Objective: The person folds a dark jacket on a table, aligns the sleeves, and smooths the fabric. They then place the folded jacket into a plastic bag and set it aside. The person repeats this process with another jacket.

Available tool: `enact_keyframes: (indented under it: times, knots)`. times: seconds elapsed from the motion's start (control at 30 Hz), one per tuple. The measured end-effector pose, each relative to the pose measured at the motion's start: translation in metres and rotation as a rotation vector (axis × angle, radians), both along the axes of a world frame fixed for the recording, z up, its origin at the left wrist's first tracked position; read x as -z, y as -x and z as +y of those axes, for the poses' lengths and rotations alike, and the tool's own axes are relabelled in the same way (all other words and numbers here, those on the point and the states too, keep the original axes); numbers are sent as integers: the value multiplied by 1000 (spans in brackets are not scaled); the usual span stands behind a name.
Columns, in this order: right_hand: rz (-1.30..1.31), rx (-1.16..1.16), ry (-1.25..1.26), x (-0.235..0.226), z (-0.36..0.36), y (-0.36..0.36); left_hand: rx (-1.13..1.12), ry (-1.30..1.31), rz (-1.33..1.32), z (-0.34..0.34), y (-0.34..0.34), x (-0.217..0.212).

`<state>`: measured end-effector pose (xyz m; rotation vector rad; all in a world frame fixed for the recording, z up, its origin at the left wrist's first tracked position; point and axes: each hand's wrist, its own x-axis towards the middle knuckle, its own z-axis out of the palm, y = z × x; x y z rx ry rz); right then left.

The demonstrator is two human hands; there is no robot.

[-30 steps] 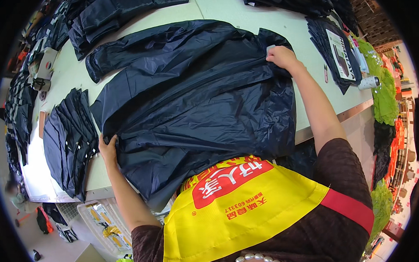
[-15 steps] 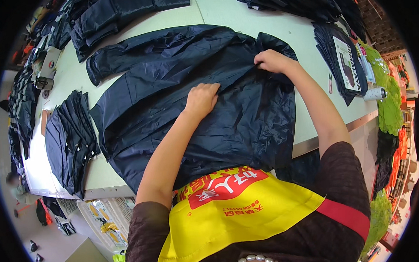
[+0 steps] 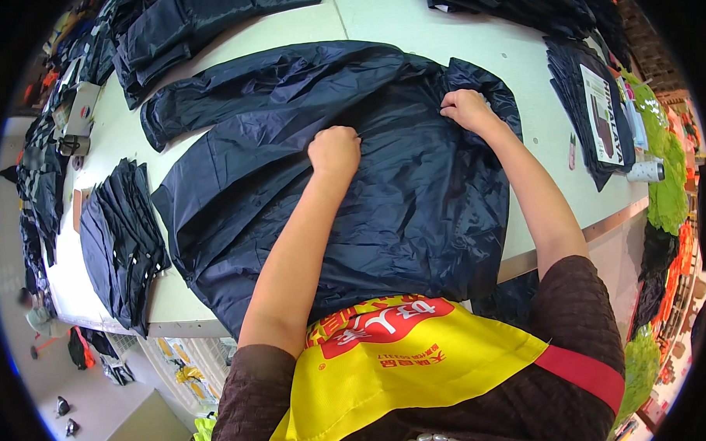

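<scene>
A dark navy jacket (image 3: 384, 227) of thin, shiny cloth lies spread over the white table, one sleeve (image 3: 232, 92) stretched out to the far left. Its near edge hangs over the table's front, against my yellow apron (image 3: 420, 350). My left hand (image 3: 335, 151) is closed on the cloth near the jacket's middle, knuckles up, fingertips mostly hidden. Farther right and slightly higher, my right hand (image 3: 467, 110) pinches the cloth beside the bunched far-right part of the jacket. Creases run across the fabric around both hands.
Folded dark garments (image 3: 124, 244) are stacked at the left, with more piles (image 3: 206, 23) along the far side. On the right lie a dark stack with a printed packet (image 3: 600, 115), small snips (image 3: 572, 152) and a thread spool (image 3: 647, 171). Lime-green cloth (image 3: 667, 186) hangs beyond the table's right edge.
My left hand has shifted slightly left across the jacket, its fingers curled in more. The right hand keeps its pinch near the same spot. The whole view has turned a little.
</scene>
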<state>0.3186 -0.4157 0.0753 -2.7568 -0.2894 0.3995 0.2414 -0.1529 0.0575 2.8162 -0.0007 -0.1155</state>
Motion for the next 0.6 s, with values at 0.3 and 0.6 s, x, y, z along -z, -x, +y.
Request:
enact_keyframes:
  times: [0.3,0.6]
  knots:
    - [330,73,-132,10,-8,-34,-85,198,360,21,-41,8]
    - [528,146,-94,7,-11,-49,-86,156,520,8,-60,14]
